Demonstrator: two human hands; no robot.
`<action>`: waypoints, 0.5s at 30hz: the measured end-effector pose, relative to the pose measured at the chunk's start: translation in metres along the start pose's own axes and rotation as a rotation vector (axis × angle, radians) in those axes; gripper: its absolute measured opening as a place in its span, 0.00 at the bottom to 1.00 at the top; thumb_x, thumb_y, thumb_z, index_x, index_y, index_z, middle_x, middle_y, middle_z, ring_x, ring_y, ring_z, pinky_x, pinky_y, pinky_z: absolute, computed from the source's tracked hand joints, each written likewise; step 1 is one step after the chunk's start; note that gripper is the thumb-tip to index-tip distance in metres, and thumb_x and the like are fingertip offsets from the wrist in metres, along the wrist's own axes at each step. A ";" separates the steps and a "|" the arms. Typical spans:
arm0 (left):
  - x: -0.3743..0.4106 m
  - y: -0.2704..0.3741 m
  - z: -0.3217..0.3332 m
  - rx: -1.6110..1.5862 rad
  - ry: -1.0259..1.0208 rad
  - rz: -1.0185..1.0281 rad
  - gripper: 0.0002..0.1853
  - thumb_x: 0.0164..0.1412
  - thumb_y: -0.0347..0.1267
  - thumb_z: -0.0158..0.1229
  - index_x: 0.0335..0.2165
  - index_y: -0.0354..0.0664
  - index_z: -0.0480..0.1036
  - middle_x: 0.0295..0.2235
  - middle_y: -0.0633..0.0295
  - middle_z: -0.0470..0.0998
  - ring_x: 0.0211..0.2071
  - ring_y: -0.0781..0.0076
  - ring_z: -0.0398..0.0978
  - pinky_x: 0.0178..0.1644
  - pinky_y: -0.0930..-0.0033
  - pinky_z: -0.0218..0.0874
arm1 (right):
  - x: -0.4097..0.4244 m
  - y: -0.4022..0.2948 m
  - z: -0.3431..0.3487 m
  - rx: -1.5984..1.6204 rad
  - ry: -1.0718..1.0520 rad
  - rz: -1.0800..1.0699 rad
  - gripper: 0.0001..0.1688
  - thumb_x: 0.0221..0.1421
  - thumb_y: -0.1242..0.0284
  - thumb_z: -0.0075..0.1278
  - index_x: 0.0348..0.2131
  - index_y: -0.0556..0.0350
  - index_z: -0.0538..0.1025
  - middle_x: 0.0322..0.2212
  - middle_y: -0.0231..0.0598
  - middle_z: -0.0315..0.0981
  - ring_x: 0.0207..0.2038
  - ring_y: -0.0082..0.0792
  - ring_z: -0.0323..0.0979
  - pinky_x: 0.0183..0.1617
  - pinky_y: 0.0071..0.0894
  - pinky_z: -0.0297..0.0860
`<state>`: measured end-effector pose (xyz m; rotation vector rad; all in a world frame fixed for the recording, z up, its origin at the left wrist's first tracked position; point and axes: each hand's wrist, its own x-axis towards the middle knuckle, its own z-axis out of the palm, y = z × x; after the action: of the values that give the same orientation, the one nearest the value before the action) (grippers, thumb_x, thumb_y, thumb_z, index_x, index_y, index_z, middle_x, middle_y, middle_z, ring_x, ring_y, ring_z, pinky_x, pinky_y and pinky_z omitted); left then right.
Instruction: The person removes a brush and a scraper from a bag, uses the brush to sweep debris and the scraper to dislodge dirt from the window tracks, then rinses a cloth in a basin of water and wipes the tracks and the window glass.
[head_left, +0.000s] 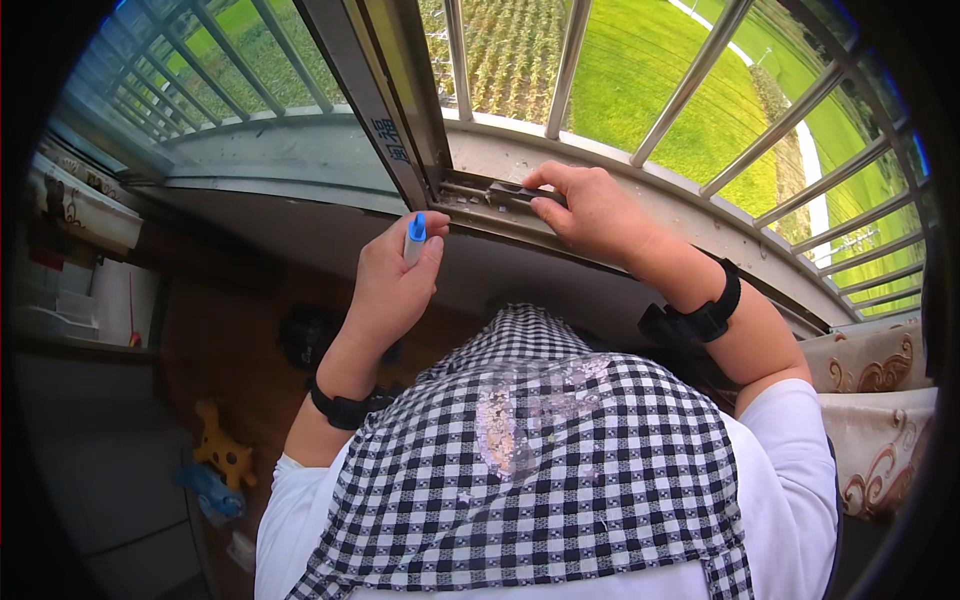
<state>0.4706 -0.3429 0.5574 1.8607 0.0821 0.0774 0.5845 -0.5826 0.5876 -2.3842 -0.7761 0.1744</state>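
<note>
My left hand (390, 277) is closed around a slim white tool with a blue end (415, 238), held upright beside the window frame; its exact kind is unclear. A dark, narrow, flat tool (519, 193) is pinched between the thumb and fingers of my right hand (604, 217). Its far end lies in the metal track of the sliding window (517, 223), near the sash's lower corner. Pale flakes of debris (471, 201) and dirt are scattered in the track around that end.
A sliding window sash (367, 97) stands at the left of the opening. Metal security bars (682, 79) curve beyond the sill (487, 146). Patterned curtains (870, 442) hang at the right. Yellow (223, 450) and blue toys (214, 496) lie on the wooden floor.
</note>
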 end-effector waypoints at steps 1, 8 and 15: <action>0.002 0.000 -0.001 -0.004 0.000 0.005 0.15 0.67 0.28 0.54 0.49 0.33 0.74 0.41 0.58 0.81 0.23 0.84 0.70 0.26 0.78 0.64 | 0.000 0.002 0.004 -0.005 0.004 -0.066 0.16 0.59 0.71 0.57 0.46 0.58 0.77 0.31 0.54 0.79 0.35 0.46 0.78 0.42 0.40 0.72; 0.002 -0.007 -0.006 -0.017 0.010 0.013 0.14 0.67 0.28 0.54 0.49 0.34 0.75 0.39 0.59 0.81 0.22 0.83 0.70 0.26 0.78 0.64 | -0.010 -0.004 -0.015 -0.023 -0.020 0.027 0.14 0.56 0.70 0.54 0.42 0.58 0.80 0.37 0.57 0.80 0.43 0.56 0.77 0.50 0.47 0.72; 0.010 -0.011 0.003 0.153 -0.017 0.180 0.14 0.67 0.28 0.54 0.49 0.37 0.75 0.39 0.59 0.81 0.23 0.84 0.71 0.28 0.77 0.64 | -0.003 -0.007 -0.023 -0.208 -0.072 -0.004 0.13 0.55 0.71 0.55 0.40 0.55 0.81 0.35 0.53 0.80 0.41 0.55 0.77 0.47 0.48 0.73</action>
<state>0.4805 -0.3418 0.5459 2.0185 -0.0939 0.1845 0.5859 -0.5921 0.6100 -2.5840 -0.8700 0.1860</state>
